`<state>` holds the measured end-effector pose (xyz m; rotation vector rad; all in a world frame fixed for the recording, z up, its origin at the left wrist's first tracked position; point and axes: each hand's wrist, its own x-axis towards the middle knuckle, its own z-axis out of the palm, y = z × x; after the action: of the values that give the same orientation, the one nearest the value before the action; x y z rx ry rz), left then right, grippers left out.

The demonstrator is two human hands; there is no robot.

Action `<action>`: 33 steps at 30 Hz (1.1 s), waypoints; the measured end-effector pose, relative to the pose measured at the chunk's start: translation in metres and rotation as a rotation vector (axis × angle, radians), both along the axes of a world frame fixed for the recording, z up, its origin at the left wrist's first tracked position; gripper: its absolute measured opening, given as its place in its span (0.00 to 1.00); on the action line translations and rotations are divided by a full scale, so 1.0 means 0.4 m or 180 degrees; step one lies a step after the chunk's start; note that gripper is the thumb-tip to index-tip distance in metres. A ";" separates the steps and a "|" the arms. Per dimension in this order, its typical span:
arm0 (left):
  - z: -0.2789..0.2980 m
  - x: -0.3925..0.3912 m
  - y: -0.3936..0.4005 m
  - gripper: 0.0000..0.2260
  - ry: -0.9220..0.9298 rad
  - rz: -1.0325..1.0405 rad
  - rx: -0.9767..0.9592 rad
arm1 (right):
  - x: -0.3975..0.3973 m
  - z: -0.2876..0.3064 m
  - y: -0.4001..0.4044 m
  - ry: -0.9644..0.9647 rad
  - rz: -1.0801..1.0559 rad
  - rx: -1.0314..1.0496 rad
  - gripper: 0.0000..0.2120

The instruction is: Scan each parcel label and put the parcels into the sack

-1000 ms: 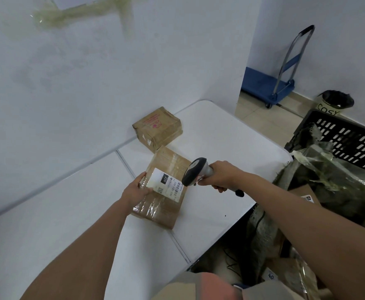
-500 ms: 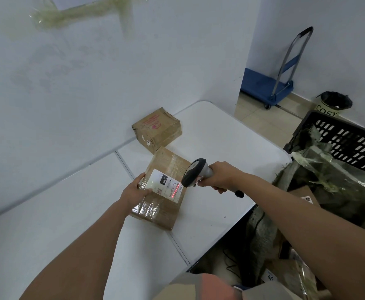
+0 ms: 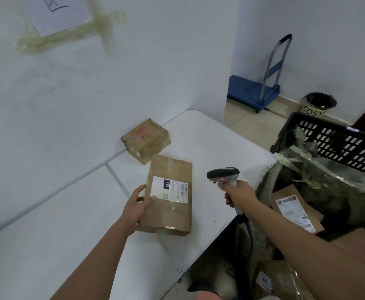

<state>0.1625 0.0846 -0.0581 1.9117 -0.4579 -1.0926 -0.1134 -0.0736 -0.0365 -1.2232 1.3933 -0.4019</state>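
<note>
A: Where is the parcel, and who holds it?

B: A flat brown cardboard parcel (image 3: 169, 194) lies on the white table (image 3: 47, 245), its white shipping label (image 3: 170, 188) facing up so a scanner can read it; the left hand (image 3: 138, 207) grips its near-left edge, thumb on top, fingers (image 3: 141, 190) curled round the side, probably to steady or lift it.

A: And the other hand?

B: The right hand (image 3: 237, 192) is clenched round the handle of a barcode scanner (image 3: 224, 174), held just right of the parcel, head pointing left; I see no beam on the label.

A: Where does it go?

B: The green sack (image 3: 320, 180) gapes at the right, off the table edge, a labelled parcel (image 3: 294, 210) already inside; a smaller box (image 3: 145, 140) waits at the far wall.
</note>
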 end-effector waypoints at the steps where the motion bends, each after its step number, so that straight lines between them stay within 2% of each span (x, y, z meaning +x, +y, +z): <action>1: 0.016 -0.030 -0.012 0.24 0.0052 -0.0017 -0.0099 | -0.037 -0.004 -0.004 -0.0144 -0.0305 0.0038 0.13; 5: 0.085 -0.168 -0.073 0.27 -0.0037 -0.0343 -0.0458 | -0.236 -0.008 -0.025 -0.0142 -0.1235 -0.0066 0.16; 8: 0.127 -0.284 -0.132 0.24 -0.0093 -0.0794 -0.0627 | -0.398 -0.009 -0.037 -0.0117 -0.1868 -0.0175 0.17; 13: 0.144 -0.516 -0.228 0.24 -0.0227 -0.1607 -0.0655 | -0.607 -0.023 -0.035 0.0199 -0.2410 -0.0164 0.21; 18: 0.098 -0.752 -0.304 0.28 -0.1584 -0.2513 -0.0430 | -0.748 -0.025 -0.014 0.0104 -0.2558 -0.0207 0.16; 20: 0.075 -0.832 -0.325 0.30 -0.1847 -0.2790 -0.0255 | -0.791 -0.025 -0.008 0.0092 -0.2580 -0.0284 0.14; 24: 0.025 -0.959 -0.351 0.32 -0.1997 -0.3017 -0.0078 | -0.854 -0.034 -0.001 0.0035 -0.2594 -0.0404 0.12; 28: -0.024 -1.044 -0.353 0.34 -0.2184 -0.3286 0.0212 | -0.899 -0.053 -0.008 0.0093 -0.2485 -0.0352 0.16; 31: -0.059 -1.100 -0.350 0.31 -0.2153 -0.3452 0.0348 | -0.918 -0.074 -0.010 0.0172 -0.2312 -0.0248 0.19; 33: -0.072 -1.133 -0.361 0.28 -0.2054 -0.3319 0.0407 | -0.927 -0.085 -0.008 0.0172 -0.2174 -0.0236 0.20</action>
<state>-0.2906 -0.0598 -0.0868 2.1321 -1.9320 -1.0673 -0.4843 -0.0767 -0.0707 -0.7867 1.8401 -0.9002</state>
